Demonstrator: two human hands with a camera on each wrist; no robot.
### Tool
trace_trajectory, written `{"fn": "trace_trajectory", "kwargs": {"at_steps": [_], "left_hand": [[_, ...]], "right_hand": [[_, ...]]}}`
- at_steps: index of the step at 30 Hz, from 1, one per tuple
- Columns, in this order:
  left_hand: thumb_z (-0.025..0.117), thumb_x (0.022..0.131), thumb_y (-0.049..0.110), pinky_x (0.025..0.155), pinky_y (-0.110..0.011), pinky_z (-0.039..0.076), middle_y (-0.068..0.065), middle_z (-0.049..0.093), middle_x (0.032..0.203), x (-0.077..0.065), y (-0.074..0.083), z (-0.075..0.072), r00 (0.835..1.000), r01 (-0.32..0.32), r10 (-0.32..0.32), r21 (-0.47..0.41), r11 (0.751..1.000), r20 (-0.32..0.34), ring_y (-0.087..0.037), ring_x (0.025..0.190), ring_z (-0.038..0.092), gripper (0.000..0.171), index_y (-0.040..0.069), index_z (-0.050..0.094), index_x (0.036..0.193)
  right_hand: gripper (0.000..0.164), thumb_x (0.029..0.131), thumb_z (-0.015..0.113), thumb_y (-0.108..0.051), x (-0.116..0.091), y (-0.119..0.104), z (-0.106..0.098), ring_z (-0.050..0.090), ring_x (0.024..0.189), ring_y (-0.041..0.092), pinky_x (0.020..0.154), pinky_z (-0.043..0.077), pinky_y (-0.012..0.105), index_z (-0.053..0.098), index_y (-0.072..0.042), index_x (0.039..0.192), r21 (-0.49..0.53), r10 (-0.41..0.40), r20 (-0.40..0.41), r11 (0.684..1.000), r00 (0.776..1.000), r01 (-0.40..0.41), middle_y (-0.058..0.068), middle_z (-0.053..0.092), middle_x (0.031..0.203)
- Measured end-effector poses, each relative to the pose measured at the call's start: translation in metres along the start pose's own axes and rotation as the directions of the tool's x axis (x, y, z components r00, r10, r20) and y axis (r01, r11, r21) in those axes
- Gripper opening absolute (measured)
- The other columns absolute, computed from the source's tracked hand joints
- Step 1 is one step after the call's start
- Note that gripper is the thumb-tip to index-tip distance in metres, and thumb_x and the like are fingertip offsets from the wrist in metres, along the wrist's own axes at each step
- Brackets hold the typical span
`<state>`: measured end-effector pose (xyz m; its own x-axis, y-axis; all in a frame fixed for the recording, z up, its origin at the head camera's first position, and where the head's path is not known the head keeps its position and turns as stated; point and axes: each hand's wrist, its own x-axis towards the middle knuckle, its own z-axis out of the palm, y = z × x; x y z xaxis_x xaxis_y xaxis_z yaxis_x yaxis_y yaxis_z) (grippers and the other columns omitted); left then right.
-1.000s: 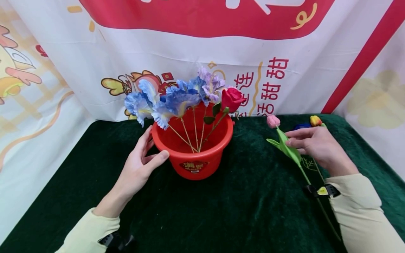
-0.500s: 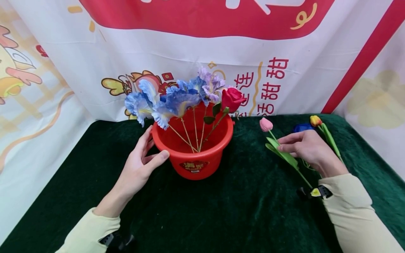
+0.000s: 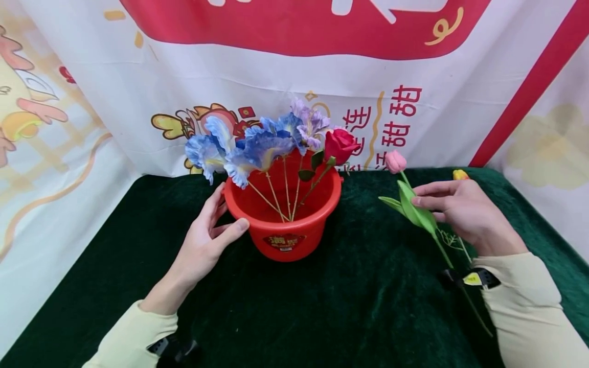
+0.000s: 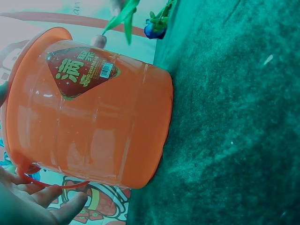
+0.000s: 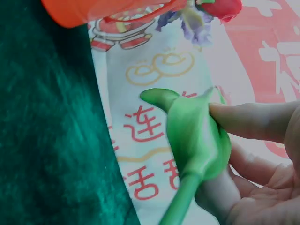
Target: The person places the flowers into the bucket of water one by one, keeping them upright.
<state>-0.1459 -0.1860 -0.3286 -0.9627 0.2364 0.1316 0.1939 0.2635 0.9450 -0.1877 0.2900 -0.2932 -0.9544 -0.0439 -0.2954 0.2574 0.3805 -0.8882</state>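
Note:
My left hand [image 3: 202,245] holds the left side of a red bucket [image 3: 315,232], its thumb on the front rim and its fingers along the outside. Artificial flowers stand in the bucket: blue ruffled blooms [image 3: 267,148], a lilac bloom [image 3: 313,121] and a red rose [image 3: 341,146]. To the right, my right hand [image 3: 471,217] pinches a pink tulip [image 3: 395,162] by its green leaves, with the stem slanting down under the wrist. The right wrist view shows thumb and fingers on opposite sides of the leaves [image 5: 192,131]; the pink bloom is mostly hidden there.
A yellow-orange flower [image 3: 460,175] lies behind the right hand. A blue flower [image 4: 154,30] rests on the cloth in the left wrist view. Dark green cloth [image 3: 294,312] covers the table, and a printed white backdrop [image 3: 257,76] hangs behind it.
My right hand first dipped left with the tulip, then rose and shifted back right. My left hand stays on the bucket; the whole head view has shifted slightly.

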Motion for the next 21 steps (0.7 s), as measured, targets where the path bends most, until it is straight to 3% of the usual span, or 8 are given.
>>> {"fn": "trace_trajectory", "kwargs": {"at_steps": [3, 6, 12, 16, 21], "left_hand": [[0.057, 0.109, 0.031, 0.104, -0.011, 0.049, 0.006, 0.023, 0.177, 0.000, -0.001, 0.001, 1.000, -0.003, 0.003, -0.002, 1.000, 0.000, -0.026, 0.162, 0.030, 0.078, 0.026, 0.011, 0.172], [0.057, 0.109, 0.031, 0.104, -0.011, 0.049, 0.006, 0.024, 0.177, 0.000, -0.001, 0.000, 1.000, -0.002, 0.002, -0.004, 1.000, -0.003, -0.026, 0.162, 0.031, 0.078, 0.026, 0.011, 0.172], [0.057, 0.109, 0.032, 0.104, -0.011, 0.049, 0.007, 0.024, 0.177, 0.000, -0.002, 0.000, 1.000, 0.002, -0.002, -0.006, 1.000, 0.000, -0.025, 0.162, 0.031, 0.078, 0.027, 0.010, 0.172], [0.057, 0.109, 0.033, 0.104, -0.011, 0.049, 0.008, 0.023, 0.177, 0.000, -0.002, 0.000, 1.000, 0.006, -0.006, 0.000, 1.000, 0.001, -0.025, 0.162, 0.030, 0.078, 0.028, 0.011, 0.172], [0.058, 0.109, 0.033, 0.105, -0.012, 0.049, 0.009, 0.024, 0.177, 0.000, -0.003, 0.000, 1.000, 0.008, -0.008, 0.001, 1.000, 0.000, -0.025, 0.162, 0.031, 0.078, 0.029, 0.011, 0.172]], "right_hand": [[0.026, 0.097, 0.078, -0.032, -0.001, -0.004, 0.001, 0.078, 0.090, 0.009, 0.083, 0.065, 0.028, 0.079, -0.019, 0.120, 0.112, -0.041, -0.027, 0.993, 0.999, 0.043, -0.015, 0.079, 0.101], [0.017, 0.095, 0.080, -0.031, -0.002, -0.010, 0.003, 0.079, 0.091, 0.011, 0.082, 0.065, 0.027, 0.082, -0.024, 0.110, 0.245, -0.059, -0.041, 0.967, 0.997, 0.068, -0.012, 0.080, 0.104], [0.022, 0.089, 0.085, -0.030, -0.002, -0.021, 0.006, 0.081, 0.096, 0.012, 0.084, 0.064, 0.027, 0.084, -0.027, 0.111, 0.446, -0.026, -0.075, 0.893, 0.997, 0.057, -0.013, 0.079, 0.111], [0.028, 0.085, 0.088, -0.031, 0.000, -0.027, 0.008, 0.080, 0.099, 0.011, 0.086, 0.064, 0.026, 0.084, -0.028, 0.113, 0.489, 0.011, -0.089, 0.872, 0.996, 0.035, -0.013, 0.073, 0.123], [0.031, 0.083, 0.090, -0.029, 0.001, -0.031, 0.010, 0.079, 0.097, 0.011, 0.084, 0.064, 0.025, 0.085, -0.026, 0.113, 0.552, 0.010, -0.102, 0.832, 0.995, 0.048, -0.013, 0.075, 0.119]]}}
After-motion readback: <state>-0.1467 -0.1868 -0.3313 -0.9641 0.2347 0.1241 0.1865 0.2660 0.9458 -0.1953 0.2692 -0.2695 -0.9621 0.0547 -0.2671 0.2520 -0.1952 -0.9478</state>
